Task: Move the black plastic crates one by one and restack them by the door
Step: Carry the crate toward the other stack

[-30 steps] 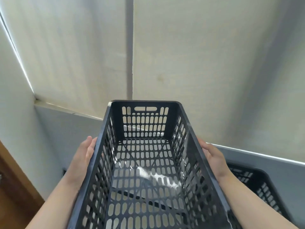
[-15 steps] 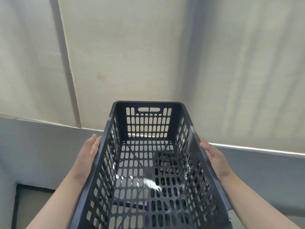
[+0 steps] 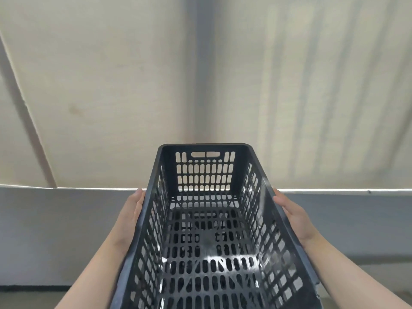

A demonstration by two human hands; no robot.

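A black perforated plastic crate (image 3: 209,230) fills the lower middle of the head view, long axis pointing away from me, empty inside. It is held off the ground between both hands. My left hand (image 3: 130,216) presses flat against its left long wall, fingers under the rim. My right hand (image 3: 294,217) presses against the right long wall in the same way. Dark slotted shapes show through the crate's floor; what they are cannot be told. No door is in view.
A cream fabric blind (image 3: 111,85) covers the wall ahead, with a grey vertical strip (image 3: 200,63) near the middle. Below it runs a grey low wall (image 3: 55,230) with a bright ledge line. A dark floor strip (image 3: 33,288) shows at lower left.
The view has swung right along the blind; the wall corner, the wooden edge at left and the second crate at lower right have left the picture. Both hands keep the same hold on the crate.
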